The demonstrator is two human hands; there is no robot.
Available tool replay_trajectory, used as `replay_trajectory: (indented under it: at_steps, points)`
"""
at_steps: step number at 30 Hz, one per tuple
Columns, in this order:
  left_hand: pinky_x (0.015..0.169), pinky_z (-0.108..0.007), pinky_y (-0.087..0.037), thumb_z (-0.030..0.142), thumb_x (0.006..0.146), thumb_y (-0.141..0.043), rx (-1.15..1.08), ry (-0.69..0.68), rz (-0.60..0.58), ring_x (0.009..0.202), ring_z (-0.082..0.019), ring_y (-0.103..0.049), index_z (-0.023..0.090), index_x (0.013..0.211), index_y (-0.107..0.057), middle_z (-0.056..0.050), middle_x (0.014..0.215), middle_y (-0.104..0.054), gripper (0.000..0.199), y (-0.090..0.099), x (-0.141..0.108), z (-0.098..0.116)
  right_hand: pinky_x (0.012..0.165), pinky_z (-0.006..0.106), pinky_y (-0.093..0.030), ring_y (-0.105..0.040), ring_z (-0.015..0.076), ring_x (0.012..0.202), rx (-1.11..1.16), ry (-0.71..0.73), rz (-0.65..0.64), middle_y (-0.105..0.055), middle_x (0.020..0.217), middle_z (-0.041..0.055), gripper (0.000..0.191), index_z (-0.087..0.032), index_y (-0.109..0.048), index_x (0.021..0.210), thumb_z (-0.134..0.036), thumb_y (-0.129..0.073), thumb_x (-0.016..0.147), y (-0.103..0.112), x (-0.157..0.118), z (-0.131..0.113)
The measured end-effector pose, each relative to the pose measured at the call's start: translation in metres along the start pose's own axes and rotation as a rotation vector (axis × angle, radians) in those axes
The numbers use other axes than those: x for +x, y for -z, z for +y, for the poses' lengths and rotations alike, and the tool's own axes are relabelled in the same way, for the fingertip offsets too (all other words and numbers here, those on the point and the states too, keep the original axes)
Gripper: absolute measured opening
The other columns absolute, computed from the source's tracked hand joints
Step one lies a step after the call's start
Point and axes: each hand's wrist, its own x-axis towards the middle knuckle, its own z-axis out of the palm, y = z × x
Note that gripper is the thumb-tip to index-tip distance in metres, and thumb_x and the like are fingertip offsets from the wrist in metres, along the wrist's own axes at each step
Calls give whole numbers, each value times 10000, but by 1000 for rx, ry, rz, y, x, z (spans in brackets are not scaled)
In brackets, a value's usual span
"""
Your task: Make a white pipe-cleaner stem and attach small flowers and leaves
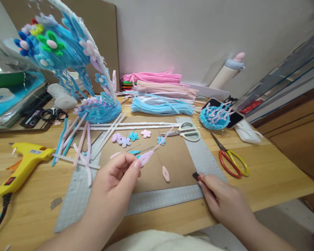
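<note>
Left hand (115,188) pinches a lilac fuzzy-stem loop (146,158) between thumb and forefinger, holding it up above a wooden worktable (272,167), while the right hand (222,197), fingers closed around a small black-and-red tool (196,176) whose kind cannot be made out, is at the near right corner of a gray gridded mat (164,199). The step in hand looks to be the finishing of this single piece, its leaf shape already formed; the next move seems to call for a steady left pinch and the tool brought across to the stem, if the tool is meant for it. Held over a brown board (178,157) and apparently clear of it, the loop points away from the person, its long axis slanting from the fingertips toward the far right, its thin tail ending in view against the blades of gray-green-handled scissors (189,132). On the board, a pale pink loop (165,173) lies with a wire, nearer than the small fuzzy flowers (124,141). Farther back, bundled blue stems (162,106) lie near the wall (199,35), and a blue flower-decked ornament (73,52) rises at left.
</note>
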Motion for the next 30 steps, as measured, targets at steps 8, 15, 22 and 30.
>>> replay_trajectory:
  at_steps: [8, 15, 22, 30]
  points:
    - [448, -186, -287, 357, 820, -515, 12, 12, -7, 514, -78, -396, 191, 677, -551, 33, 580, -477, 222, -1, -1, -2, 561, 256, -415, -618, 160, 643, -10, 3, 7, -647, 827, 24, 151, -213, -538, 898, -241, -389, 895, -3, 0, 0]
    - [464, -193, -288, 370, 813, -514, 91, 45, 13, 533, -87, -414, 195, 672, -534, 32, 596, -488, 225, -1, 4, -4, 605, 286, -403, -610, 192, 725, 118, -102, -53, -644, 903, 44, 178, -222, -559, 941, -280, -397, 894, -4, 1, 4]
    - [450, -191, -259, 384, 804, -521, 128, 90, 30, 492, -76, -377, 188, 660, -523, 40, 574, -476, 243, 0, 8, -2, 435, 189, -234, -352, 78, 462, 1228, -686, -176, -452, 593, -31, 221, -206, -513, 901, -420, -478, 861, 16, 19, 4]
    - [447, -195, -266, 396, 785, -540, 101, 93, 47, 494, -91, -387, 180, 660, -531, 29, 574, -480, 250, -1, 8, 2, 444, 181, -207, -311, 61, 484, 1881, -671, -439, -434, 604, -16, 205, -163, -519, 885, -364, -481, 874, 29, 50, -40]
